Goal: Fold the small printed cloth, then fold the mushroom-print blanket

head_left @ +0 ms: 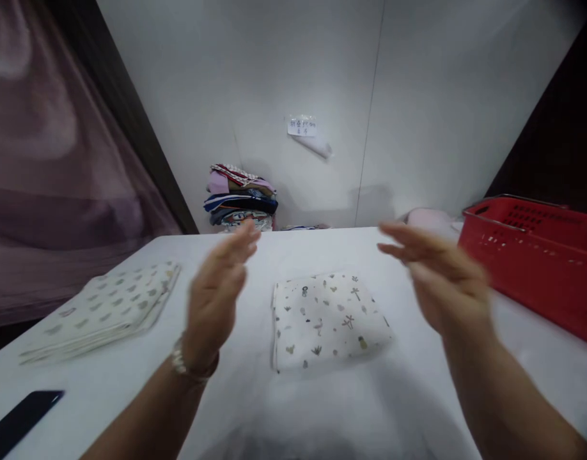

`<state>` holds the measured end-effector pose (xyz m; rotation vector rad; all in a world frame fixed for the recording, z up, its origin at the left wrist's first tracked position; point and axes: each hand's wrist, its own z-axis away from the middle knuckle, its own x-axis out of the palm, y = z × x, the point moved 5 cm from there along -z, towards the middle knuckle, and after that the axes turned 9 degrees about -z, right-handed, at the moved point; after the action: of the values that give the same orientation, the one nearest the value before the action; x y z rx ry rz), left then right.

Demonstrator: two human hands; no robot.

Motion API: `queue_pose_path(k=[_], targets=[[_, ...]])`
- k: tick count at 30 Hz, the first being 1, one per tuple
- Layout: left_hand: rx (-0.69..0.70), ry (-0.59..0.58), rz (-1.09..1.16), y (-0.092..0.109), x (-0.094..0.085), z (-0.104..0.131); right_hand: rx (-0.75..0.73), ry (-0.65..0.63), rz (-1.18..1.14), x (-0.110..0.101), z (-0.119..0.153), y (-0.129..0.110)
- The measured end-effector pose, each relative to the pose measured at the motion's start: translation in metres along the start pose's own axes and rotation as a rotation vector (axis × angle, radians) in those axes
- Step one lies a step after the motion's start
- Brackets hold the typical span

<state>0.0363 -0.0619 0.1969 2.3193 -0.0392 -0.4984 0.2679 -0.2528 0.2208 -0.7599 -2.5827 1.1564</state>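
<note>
A folded white cloth (329, 319) with small printed plants and animals lies flat on the white table (303, 409). My left hand (217, 291) is raised to the left of this cloth, fingers stretched out and palm turned inward, with a bracelet at the wrist. Over on the right side my right hand (442, 281) is held up the same way, slightly blurred, its fingers apart. Both hands hold nothing and do not appear to touch the cloth.
Another folded patterned cloth (111, 306) lies at the left, with a dark phone (20, 421) in front of it. A red plastic basket (533, 262) stands at the right. Stacked clothes (240, 198) sit beyond the table's far edge, by the wall.
</note>
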Motion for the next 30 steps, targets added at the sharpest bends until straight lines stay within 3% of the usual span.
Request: queue_pose_path(k=[4, 6, 8, 12, 18, 25, 30], targets=[[-0.422, -0.187, -0.289, -0.094, 0.042, 0.047, 0.404, -0.015, 0.380, -0.017, 0.034, 0.127], [-0.523, -0.239, -0.394, -0.132, 0.055, 0.073, 0.538, -0.050, 0.591, -0.028, 0.060, 0.178], [-0.558, -0.286, -0.460, -0.152, 0.063, 0.094, 0.636, -0.095, 0.679, -0.035, 0.084, 0.208], [-0.560, -0.359, -0.495, -0.151, 0.074, 0.113, 0.651, -0.146, 0.730, -0.036, 0.108, 0.220], [-0.488, -0.425, -0.509, -0.141, 0.090, 0.115, 0.688, -0.175, 0.797, -0.040, 0.109, 0.223], [-0.643, -0.386, -0.376, -0.149, 0.086, 0.112, 0.761, -0.142, 0.844, -0.045, 0.069, 0.243], [-0.571, -0.421, -0.386, -0.150, 0.098, 0.114, 0.834, -0.212, 0.938, -0.039, 0.045, 0.261]])
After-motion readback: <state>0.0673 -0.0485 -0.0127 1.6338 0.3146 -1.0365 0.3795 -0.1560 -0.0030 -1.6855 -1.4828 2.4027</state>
